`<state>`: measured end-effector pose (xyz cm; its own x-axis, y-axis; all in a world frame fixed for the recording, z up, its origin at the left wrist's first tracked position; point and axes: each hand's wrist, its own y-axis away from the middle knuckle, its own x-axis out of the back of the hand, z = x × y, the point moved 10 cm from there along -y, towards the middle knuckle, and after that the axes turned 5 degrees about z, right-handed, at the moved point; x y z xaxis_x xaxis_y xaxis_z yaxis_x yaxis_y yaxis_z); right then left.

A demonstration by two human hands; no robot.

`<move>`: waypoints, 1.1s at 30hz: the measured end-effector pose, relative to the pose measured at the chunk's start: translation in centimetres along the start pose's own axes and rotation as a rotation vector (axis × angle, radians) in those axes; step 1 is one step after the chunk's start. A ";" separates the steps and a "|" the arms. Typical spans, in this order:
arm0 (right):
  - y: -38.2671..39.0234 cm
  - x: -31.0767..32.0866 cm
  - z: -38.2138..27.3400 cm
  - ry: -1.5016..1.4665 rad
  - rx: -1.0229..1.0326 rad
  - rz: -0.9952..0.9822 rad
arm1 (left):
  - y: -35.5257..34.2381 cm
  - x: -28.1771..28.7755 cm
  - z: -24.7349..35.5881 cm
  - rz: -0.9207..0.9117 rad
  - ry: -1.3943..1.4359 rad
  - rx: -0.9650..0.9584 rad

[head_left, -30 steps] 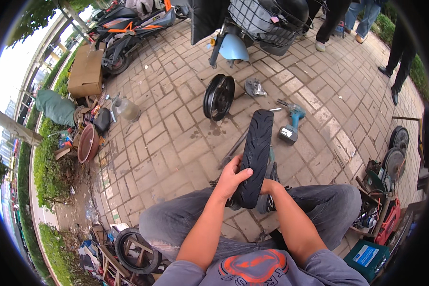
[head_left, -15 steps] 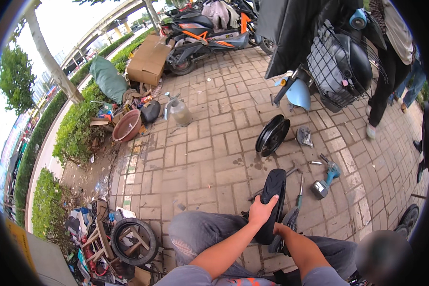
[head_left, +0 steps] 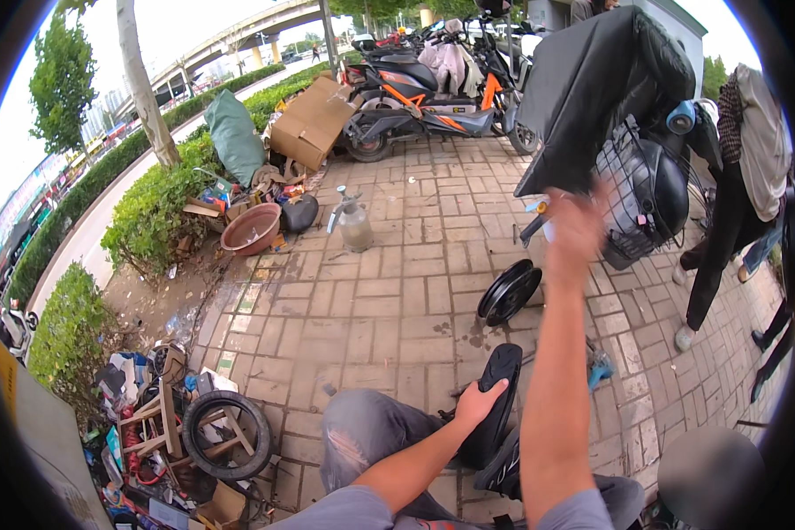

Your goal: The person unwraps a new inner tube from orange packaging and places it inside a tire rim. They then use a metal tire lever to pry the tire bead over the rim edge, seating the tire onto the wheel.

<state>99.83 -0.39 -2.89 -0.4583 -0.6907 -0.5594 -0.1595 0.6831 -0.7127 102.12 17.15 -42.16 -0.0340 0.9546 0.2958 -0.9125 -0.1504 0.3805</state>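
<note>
A scooter's padded black cover [head_left: 574,106] rises ahead of me over the brick paving [head_left: 371,309]. The black tyre [head_left: 504,360] tilts in front of my lap, near my left knee, with a black wheel rim [head_left: 510,293] beyond it. My left hand [head_left: 479,403] grips the tyre, thumb across it. My right hand [head_left: 578,228], raised, is blurred; I cannot tell whether it's open or touching anything.
</note>
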 end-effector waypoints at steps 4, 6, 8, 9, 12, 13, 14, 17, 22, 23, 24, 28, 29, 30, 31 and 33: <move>6.8 -9.1 7.9 0.421 -0.073 -0.637 | -2.4 0.5 -3.4 -0.153 0.355 0.197; 12.2 0.7 13.5 0.623 -0.427 -0.559 | -2.5 -0.6 -5.0 -0.282 0.479 0.219; 18.5 13.8 18.4 0.906 -0.866 -0.522 | -0.4 -3.1 -2.3 -0.488 0.548 0.115; 23.3 16.9 19.4 0.571 -1.357 -0.362 | 0.7 -2.4 -0.5 -0.380 0.438 -0.029; 27.4 18.7 18.4 0.109 -1.666 -0.182 | 3.9 -5.0 1.6 -0.414 0.404 -0.401; 25.6 21.0 18.8 0.168 -1.582 -0.225 | 4.3 -4.9 3.2 -0.583 0.220 -0.444; 24.6 22.7 18.6 0.237 -1.502 -0.284 | 4.7 -4.1 4.9 -0.740 0.050 -0.470; 25.5 19.9 11.5 0.148 -1.300 -0.433 | 1.7 -0.8 7.2 -0.647 0.444 -0.242; 39.3 28.0 11.2 0.276 -1.699 -1.017 | -1.3 -1.3 -0.4 -0.155 0.194 -0.085; 42.2 32.8 14.3 0.121 -1.794 -1.153 | 0.8 -3.0 0.6 -0.243 0.075 -0.144; 44.0 34.6 15.1 0.245 -1.825 -1.319 | 1.6 -3.2 -1.3 -0.198 0.015 -0.131; 43.6 36.2 22.2 0.907 -1.355 -1.582 | 3.1 -4.7 -0.8 -0.213 -0.066 -0.129; 44.5 35.2 23.4 1.005 -1.195 -1.668 | 3.0 -4.1 -1.5 -0.185 -0.067 -0.121; 44.8 34.6 24.3 1.095 -1.073 -1.716 | 3.3 -3.1 -1.1 -0.192 -0.074 -0.131; 45.0 34.1 25.3 1.160 -0.975 -1.765 | 2.5 -3.0 -1.7 -0.166 -0.065 -0.130; 46.4 33.1 26.0 1.235 -0.852 -1.851 | 1.3 -2.3 -2.9 -0.161 0.004 -0.103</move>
<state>100.00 2.24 -65.48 0.4751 -0.2641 0.8394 -0.8792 -0.1039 0.4649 99.84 15.55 -44.91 0.1144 0.9652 0.2351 -0.9433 0.0313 0.3305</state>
